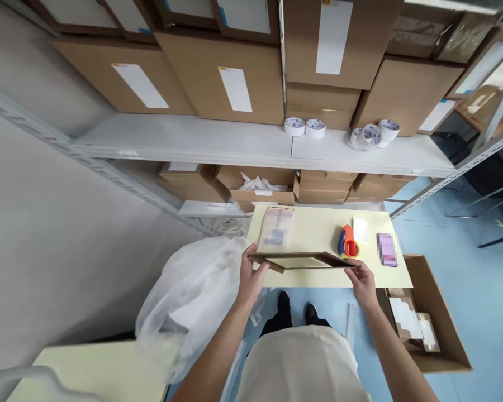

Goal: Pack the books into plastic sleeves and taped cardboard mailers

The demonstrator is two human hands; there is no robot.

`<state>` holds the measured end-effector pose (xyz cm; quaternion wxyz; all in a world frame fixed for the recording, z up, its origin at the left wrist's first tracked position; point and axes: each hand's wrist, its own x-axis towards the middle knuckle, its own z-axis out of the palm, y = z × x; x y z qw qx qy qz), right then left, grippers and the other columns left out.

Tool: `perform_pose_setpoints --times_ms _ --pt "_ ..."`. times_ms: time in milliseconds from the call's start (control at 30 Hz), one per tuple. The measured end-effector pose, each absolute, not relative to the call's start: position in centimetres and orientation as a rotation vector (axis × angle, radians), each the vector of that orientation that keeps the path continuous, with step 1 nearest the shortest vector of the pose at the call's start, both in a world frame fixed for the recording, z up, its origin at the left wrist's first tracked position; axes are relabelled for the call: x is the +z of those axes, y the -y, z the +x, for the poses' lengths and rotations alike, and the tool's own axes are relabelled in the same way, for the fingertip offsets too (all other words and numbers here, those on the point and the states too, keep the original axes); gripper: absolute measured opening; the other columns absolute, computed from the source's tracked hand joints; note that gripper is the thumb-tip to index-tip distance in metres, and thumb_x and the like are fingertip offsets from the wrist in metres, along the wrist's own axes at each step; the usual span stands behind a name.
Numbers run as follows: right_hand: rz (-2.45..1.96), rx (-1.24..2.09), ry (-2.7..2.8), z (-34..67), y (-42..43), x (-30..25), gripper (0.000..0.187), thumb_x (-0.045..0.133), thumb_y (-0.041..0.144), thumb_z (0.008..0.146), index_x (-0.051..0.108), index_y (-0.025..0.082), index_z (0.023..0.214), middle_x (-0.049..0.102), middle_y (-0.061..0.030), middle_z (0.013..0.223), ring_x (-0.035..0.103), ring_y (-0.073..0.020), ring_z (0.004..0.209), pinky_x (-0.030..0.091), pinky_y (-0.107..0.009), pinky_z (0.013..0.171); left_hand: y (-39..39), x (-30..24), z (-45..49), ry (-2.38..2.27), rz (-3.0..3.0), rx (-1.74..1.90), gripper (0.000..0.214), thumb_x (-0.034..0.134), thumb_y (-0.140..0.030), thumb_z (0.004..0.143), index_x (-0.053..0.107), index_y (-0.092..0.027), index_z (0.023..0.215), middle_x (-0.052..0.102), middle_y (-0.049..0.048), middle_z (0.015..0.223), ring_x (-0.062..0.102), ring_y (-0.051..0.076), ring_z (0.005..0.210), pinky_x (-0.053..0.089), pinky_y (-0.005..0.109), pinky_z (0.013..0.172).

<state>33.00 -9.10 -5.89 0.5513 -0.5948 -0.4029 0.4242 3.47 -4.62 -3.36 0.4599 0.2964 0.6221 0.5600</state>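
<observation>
Over the small pale yellow table I hold a cardboard box between both hands. It is folded partly open, and the table top shows through its middle. My left hand grips its left corner, thumb below and fingers above. At the right corner, my right hand pinches the cardboard. A clear plastic bag with something greyish inside lies behind the box on the left. Close to my right hand stands an orange and blue tape dispenser. A white paper and a purple, blurred item lie farther right.
Shelving with cardboard boxes and white tape rolls stands ahead. An open carton holding small packages is on the floor at right. A large white plastic bag bulges at left, beside another pale table.
</observation>
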Motion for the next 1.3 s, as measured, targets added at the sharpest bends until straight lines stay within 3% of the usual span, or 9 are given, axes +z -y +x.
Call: perform_pose_setpoints --times_ms 267,433,767,933,1033,1200,1300 --pt "-1.466 0.800 0.824 30.0 8.7 -5.4 0.059 0.076 0.048 0.072 0.055 0.024 0.122 0.066 -0.0122 0.120 0.063 -0.0272 0.111 0.049 -0.048 0.097 -1.1 -4.5 3.3 -1.363 0.893 1.216 0.046 0.068 -0.016 0.061 0.059 -0.024 0.106 0.061 0.0026 0.100 0.059 0.021 0.096 0.047 0.028 0.084" --pt "-1.457 0.810 0.845 28.8 9.0 -5.8 0.067 0.071 0.050 0.078 0.045 0.027 0.135 0.053 -0.0135 0.140 0.054 -0.0267 0.126 0.045 -0.047 0.105 -3.8 -6.3 4.2 -1.304 0.888 1.093 0.042 0.057 -0.013 0.060 0.060 -0.022 0.101 0.059 0.0017 0.087 0.057 0.020 0.080 0.045 0.029 0.077" --pt "-1.372 0.949 0.960 31.2 7.9 -7.5 0.068 0.070 0.050 0.078 0.046 0.026 0.137 0.056 -0.0147 0.137 0.057 -0.0291 0.124 0.044 -0.050 0.106 -6.1 -5.8 6.0 -1.320 1.051 1.049 0.049 0.064 -0.011 0.053 0.062 -0.023 0.100 0.066 0.0082 0.108 0.059 0.026 0.111 0.039 0.038 0.105" --pt "-1.433 0.945 1.064 32.8 7.1 -9.1 0.071 0.066 0.046 0.082 0.039 0.025 0.144 0.045 -0.0157 0.148 0.052 -0.0296 0.130 0.041 -0.051 0.109 -4.6 -5.3 7.2 -1.536 0.992 1.264 0.040 0.077 -0.028 0.058 0.056 -0.022 0.092 0.065 0.0067 0.095 0.068 0.024 0.086 0.053 0.040 0.086" --pt "-1.511 0.897 1.085 32.8 7.0 -9.6 0.070 0.062 0.048 0.084 0.038 0.025 0.146 0.045 -0.0151 0.149 0.051 -0.0308 0.131 0.043 -0.051 0.107 -2.8 -4.9 7.2 -1.467 0.961 1.278 0.038 0.080 -0.036 0.060 0.061 -0.020 0.089 0.069 0.0079 0.091 0.069 0.024 0.087 0.055 0.039 0.085" --pt "-1.518 0.850 1.168 32.5 7.6 -10.0 0.068 0.058 0.044 0.088 0.034 0.027 0.149 0.043 -0.0121 0.151 0.046 -0.0300 0.135 0.044 -0.048 0.108 -0.2 -5.4 7.5 -1.339 0.939 1.221 0.040 0.081 -0.032 0.062 0.070 -0.021 0.099 0.072 0.0110 0.108 0.067 0.027 0.104 0.050 0.040 0.098" --pt "-1.505 0.816 1.304 32.8 7.7 -10.1 0.059 0.056 0.038 0.089 0.042 0.024 0.145 0.050 -0.0122 0.146 0.048 -0.0288 0.134 0.045 -0.047 0.108 0.6 -6.0 7.6 -1.337 1.153 1.088 0.044 0.073 -0.042 0.074 0.069 -0.022 0.112 0.066 0.0119 0.126 0.060 0.029 0.120 0.044 0.043 0.106"
